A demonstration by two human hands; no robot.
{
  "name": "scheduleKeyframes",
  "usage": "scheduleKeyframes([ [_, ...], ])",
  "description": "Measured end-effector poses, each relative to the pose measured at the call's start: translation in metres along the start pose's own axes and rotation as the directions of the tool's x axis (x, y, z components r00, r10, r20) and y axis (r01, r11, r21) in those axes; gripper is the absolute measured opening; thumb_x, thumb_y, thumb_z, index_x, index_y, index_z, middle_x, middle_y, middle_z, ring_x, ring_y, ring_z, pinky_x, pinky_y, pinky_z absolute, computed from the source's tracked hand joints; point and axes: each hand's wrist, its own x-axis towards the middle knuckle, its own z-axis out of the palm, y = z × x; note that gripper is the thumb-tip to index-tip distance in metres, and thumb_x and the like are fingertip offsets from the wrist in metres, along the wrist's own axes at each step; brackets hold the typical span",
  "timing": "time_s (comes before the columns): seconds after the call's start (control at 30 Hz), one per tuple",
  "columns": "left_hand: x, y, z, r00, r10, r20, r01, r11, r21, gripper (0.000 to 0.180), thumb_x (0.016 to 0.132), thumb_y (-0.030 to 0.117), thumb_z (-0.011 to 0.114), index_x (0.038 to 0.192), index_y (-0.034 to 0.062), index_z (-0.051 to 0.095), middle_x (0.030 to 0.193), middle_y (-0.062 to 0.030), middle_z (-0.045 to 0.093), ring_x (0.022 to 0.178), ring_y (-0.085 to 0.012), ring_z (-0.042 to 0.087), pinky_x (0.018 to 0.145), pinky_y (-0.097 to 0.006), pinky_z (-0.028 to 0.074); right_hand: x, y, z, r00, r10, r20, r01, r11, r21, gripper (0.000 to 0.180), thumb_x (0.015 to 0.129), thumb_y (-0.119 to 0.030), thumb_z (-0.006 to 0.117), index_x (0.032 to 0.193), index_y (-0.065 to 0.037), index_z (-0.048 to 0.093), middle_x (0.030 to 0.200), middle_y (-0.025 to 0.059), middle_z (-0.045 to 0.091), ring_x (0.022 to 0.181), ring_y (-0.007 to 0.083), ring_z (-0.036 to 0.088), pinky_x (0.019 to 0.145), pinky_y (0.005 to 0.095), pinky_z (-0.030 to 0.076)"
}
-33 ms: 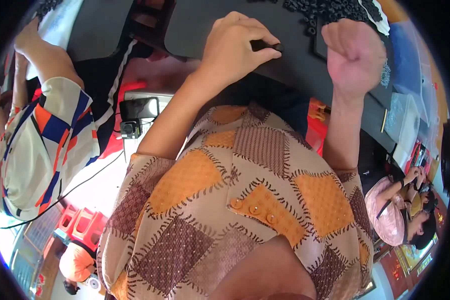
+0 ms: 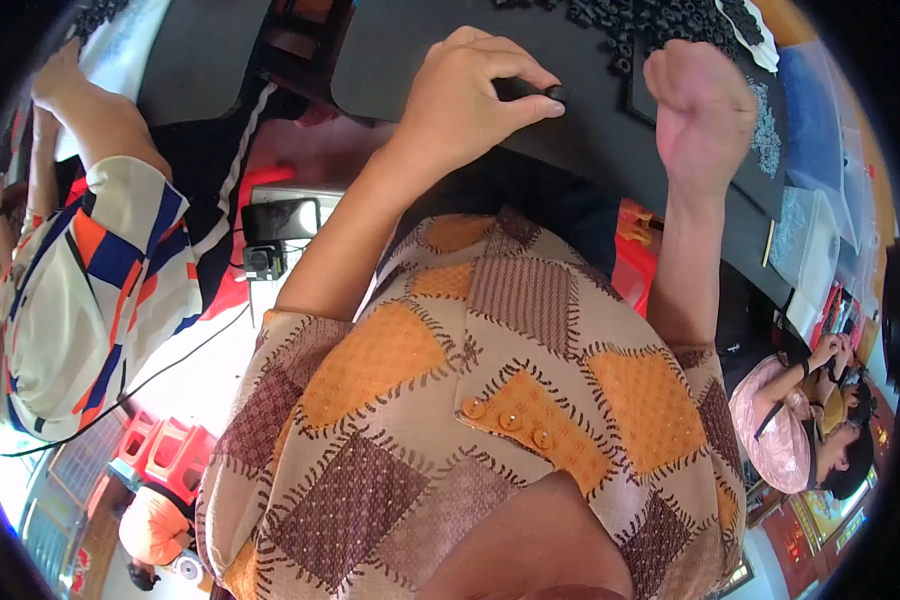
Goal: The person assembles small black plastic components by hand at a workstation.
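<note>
Tabletop [image 2: 395, 70]: left hand [image 2: 470, 95] pinches apparently one black part [image 2: 557, 94]

Left hand [image 2: 465, 95] pinches black piece [image 2: 557, 94]; right hand [image 2: 703, 115], blurred, near black rings [image 2: 622, 48], grip unclear.

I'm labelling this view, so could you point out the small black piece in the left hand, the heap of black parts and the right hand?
Small black piece [image 2: 557, 94]: head view, on its exposed right end.
Heap of black parts [image 2: 670, 20]: head view, near its middle.
Right hand [image 2: 705, 108]: head view, middle of the curled hand.
</note>
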Motion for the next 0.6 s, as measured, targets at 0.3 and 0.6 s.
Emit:
scheduleKeyframes([
  [0.3, 0.008, 0.012, -0.018, 0.863, -0.307, 0.402, 0.506, 0.539, -0.674, 0.03, 0.081, 0.022, 0.077, 0.1, -0.0002, 0.072, 0.091, -0.0053, 0.07, 0.086, -0.009, 0.062, 0.078, -0.022, 0.047, -0.012, 0.016, 0.038, 1.0, 0.015, 0.006, -0.001, 0.447, -0.894, 0.034, 0.072, 0.002, 0.076, 0.105, -0.004, 0.068, 0.099, 0.0049, 0.062, 0.08, 0.0118, 0.057, 0.068, 0.0223, 0.047],
  [0.6, -0.005, -0.022, -0.024, 0.815, -0.293, 0.5, 0.579, 0.447, -0.682, 0.031, 0.087, 0.024, 0.071, 0.104, -0.0012, 0.07, 0.091, -0.0051, 0.07, 0.082, -0.0094, 0.06, 0.078, -0.024, 0.048, -0.008, 0.05, 0.046, 0.994, -0.017, -0.109, -0.092, 0.403, -0.91, 0.023, 0.069, -0.005, 0.08, 0.089, -0.005, 0.07, 0.08, 0.0031, 0.064, 0.062, 0.0113, 0.057, 0.056, 0.0246, 0.045],
])
